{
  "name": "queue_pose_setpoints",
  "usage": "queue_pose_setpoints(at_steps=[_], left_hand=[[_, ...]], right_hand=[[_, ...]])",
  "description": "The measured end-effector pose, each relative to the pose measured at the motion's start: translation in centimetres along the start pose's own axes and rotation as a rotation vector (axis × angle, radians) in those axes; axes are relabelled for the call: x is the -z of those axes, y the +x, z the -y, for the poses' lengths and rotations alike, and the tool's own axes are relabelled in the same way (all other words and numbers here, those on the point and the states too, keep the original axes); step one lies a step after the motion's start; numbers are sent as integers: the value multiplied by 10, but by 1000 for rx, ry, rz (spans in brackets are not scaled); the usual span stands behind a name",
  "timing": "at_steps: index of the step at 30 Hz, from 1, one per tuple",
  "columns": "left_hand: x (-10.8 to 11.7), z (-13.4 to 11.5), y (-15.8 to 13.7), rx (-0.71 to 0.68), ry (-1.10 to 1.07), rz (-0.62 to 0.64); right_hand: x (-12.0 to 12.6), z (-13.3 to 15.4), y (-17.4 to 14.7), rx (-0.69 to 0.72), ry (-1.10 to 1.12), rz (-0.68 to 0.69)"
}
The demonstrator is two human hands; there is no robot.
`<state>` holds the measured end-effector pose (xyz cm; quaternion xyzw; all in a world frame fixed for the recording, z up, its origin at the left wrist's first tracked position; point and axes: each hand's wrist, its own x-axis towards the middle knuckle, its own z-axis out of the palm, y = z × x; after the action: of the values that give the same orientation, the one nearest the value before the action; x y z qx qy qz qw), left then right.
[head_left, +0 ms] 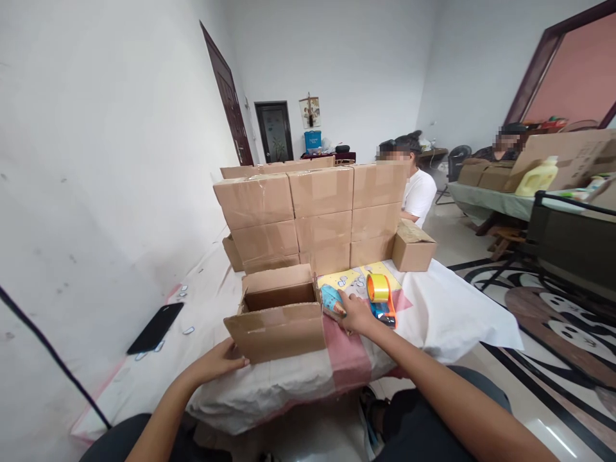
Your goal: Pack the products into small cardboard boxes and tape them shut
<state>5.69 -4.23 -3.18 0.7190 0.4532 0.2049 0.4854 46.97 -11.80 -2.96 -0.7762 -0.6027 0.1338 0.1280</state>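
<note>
An open cardboard box (pixel 283 333) stands on the cloth-covered table in front of me, its top flaps raised and its inside dark. My left hand (pixel 219 364) grips its lower left corner, with the thumb along the front and the other fingers partly hidden at the side. Just right of the box, my right hand (pixel 357 314) is closed around a small blue patterned item (pixel 332 299), perhaps a packet; its exact kind is unclear. Beside that hand lies an orange tape dispenser (pixel 392 301) with a roll of yellow tape (pixel 378 288).
Stacked closed cardboard boxes (pixel 320 208) form a wall behind the open one. A single box (pixel 414 247) sits at their right end. A black phone (pixel 154 328) lies on the left. Across the stack sits a person in white (pixel 421 192); another person is at the right-hand table.
</note>
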Motion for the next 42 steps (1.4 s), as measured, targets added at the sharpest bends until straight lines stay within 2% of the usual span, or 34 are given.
queue_pose_setpoints(at_steps=[7, 15, 20, 24, 26, 28, 30, 31, 32, 33, 35, 37, 38, 40, 42], left_hand=[[1, -1, -1, -2, -44, -41], [4, -5, -1, 12, 6, -43], [3, -8, -3, 5, -35, -54], [8, -11, -4, -2, -113, -22], [16, -15, -1, -88, -137, -142], [27, -26, 6, -236, -134, -427], [37, -45, 16, -376, -65, -729], [40, -57, 23, -426, -2, -809], [41, -71, 29, -466, 74, -812], [39, -85, 36, -502, 160, -739], [28, -111, 49, -572, 354, -440], [8, -129, 56, -644, 557, -129], [-3, -135, 57, -676, 646, -16], [-24, -141, 53, -732, 776, 101], [-38, -143, 44, -779, 861, 104]], right_hand=[[14, -9, 6, -3, 254, -69], [24, -21, 13, 30, 739, -157], [30, -15, 13, 26, 1070, -44], [50, -7, -2, 114, 1393, 105], [61, 0, -13, 165, 1636, 188], [70, 8, -25, 187, 1790, 200], [75, 16, -32, 179, 1853, 164], [76, 20, -34, 169, 1864, 149], [78, 23, -35, 157, 1870, 138], [79, 26, -34, 146, 1873, 124], [84, 32, -33, 134, 1880, 59], [92, 38, -33, 155, 1892, -67], [97, 41, -34, 172, 1889, -147], [105, 47, -36, 214, 1845, -304], [110, 53, -38, 254, 1763, -447]])
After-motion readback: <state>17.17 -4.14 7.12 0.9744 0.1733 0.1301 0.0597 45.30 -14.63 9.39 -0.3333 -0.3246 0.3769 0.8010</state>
